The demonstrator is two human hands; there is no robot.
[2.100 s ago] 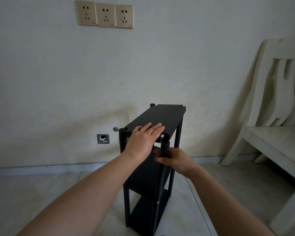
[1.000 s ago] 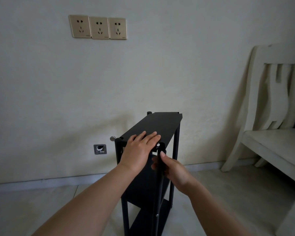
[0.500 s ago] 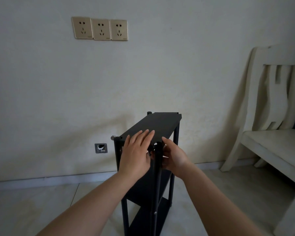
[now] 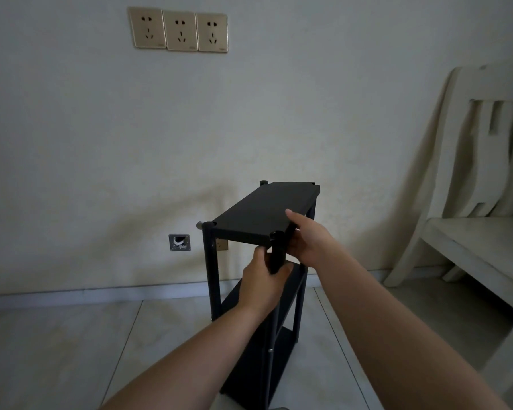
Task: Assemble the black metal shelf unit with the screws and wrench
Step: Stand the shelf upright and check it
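Observation:
The black metal shelf unit [image 4: 264, 214] stands upright on the tiled floor, with a top panel and two lower shelves between thin posts. My left hand [image 4: 262, 284] grips the near right post [image 4: 277, 254] just under the top panel. My right hand [image 4: 307, 241] holds the panel's right edge, thumb lying on the top surface and fingers underneath. A silver screw head [image 4: 200, 225] sticks out at the near left corner. No wrench shows.
A cream wooden chair [image 4: 468, 220] stands at the right, close to the shelf. The wall behind carries three sockets [image 4: 178, 30] high up and a small metal plate [image 4: 179, 242] low down. Pale floor tiles [image 4: 57, 350] spread to the left.
My left hand left the top panel and dropped to grip the near right post. My right hand let go of that post and moved up to the panel's right edge.

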